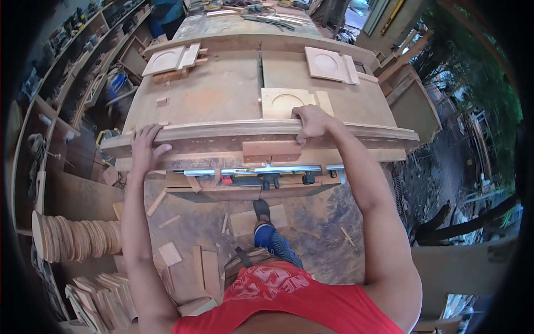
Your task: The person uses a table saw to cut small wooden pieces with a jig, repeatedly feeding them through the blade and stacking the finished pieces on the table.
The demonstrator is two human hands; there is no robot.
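Observation:
A long, thick wooden fence (pixel 222 132) runs across the near edge of a flat wooden sled base (pixel 194 83). Over its left end, my left hand (pixel 147 149) hooks its fingers, with the thumb on the near face. Farther right, my right hand (pixel 315 123) grips the same fence, fingers bent over its top. Just beyond that hand, a pale square board (pixel 295 94) with a round recess lies against the fence, partly hidden by the hand. A reddish wooden block (pixel 271 151) juts from the fence's near side.
Similar recessed boards sit at the sled's far left (pixel 167 59) and far right (pixel 325 62). A dark slot (pixel 260 72) splits the base. A metal rail (pixel 256 171) with knobs lies below the fence. Stacked wooden discs (pixel 75 236) stand left; wood scraps litter the floor.

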